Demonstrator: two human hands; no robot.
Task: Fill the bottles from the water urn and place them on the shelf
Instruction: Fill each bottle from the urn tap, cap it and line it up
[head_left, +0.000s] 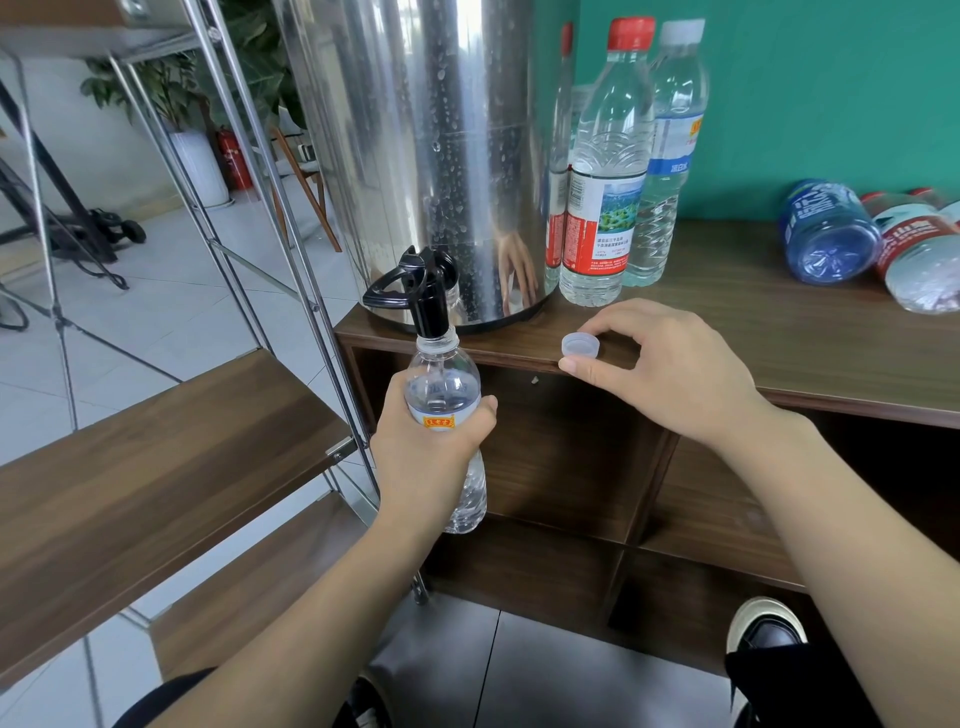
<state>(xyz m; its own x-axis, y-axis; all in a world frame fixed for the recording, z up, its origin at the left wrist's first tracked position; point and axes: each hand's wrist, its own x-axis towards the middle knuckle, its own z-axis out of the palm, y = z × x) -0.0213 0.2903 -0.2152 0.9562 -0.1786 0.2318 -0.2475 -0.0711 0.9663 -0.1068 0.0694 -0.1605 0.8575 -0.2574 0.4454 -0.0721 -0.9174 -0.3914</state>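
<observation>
Head view: your left hand (426, 457) grips the bottle (447, 415) upright, mouth directly under the urn (415, 156) tap (423, 291). Your right hand (660, 364) pinches the cap (580, 346) on the bench (779, 332), right of the tap; flow seems stopped.

Bare forearms, no sleeves; dark trousers (789, 691); black shoe (769, 626) with pale sole.
</observation>
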